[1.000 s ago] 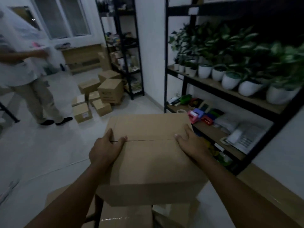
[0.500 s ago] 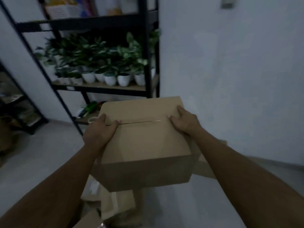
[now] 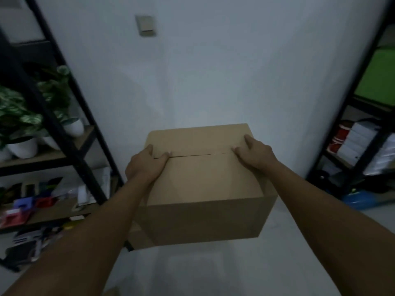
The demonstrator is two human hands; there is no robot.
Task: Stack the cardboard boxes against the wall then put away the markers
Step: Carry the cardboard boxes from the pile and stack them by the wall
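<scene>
A plain brown cardboard box [image 3: 203,189] hangs in the air in front of me, above the pale floor and close to the white wall [image 3: 203,82]. My left hand [image 3: 145,165] grips its left top edge, thumb lying along the seam between the closed flaps. My right hand [image 3: 254,154] grips the right top edge the same way. A second piece of cardboard [image 3: 136,238] peeks out below the box's left corner. No markers can be made out.
A black shelf rack [image 3: 64,133] on the left carries white plant pots [image 3: 23,146] and small coloured items below. Another black rack [image 3: 363,146] on the right holds white boxes. A blue object [image 3: 361,200] lies on the floor near it. A wall switch [image 3: 146,25] sits high up.
I have turned right with the box: the plant shelf slid to the left edge, the bare wall now fills the middle, and the right rack came into view. Both hands keep their hold.
</scene>
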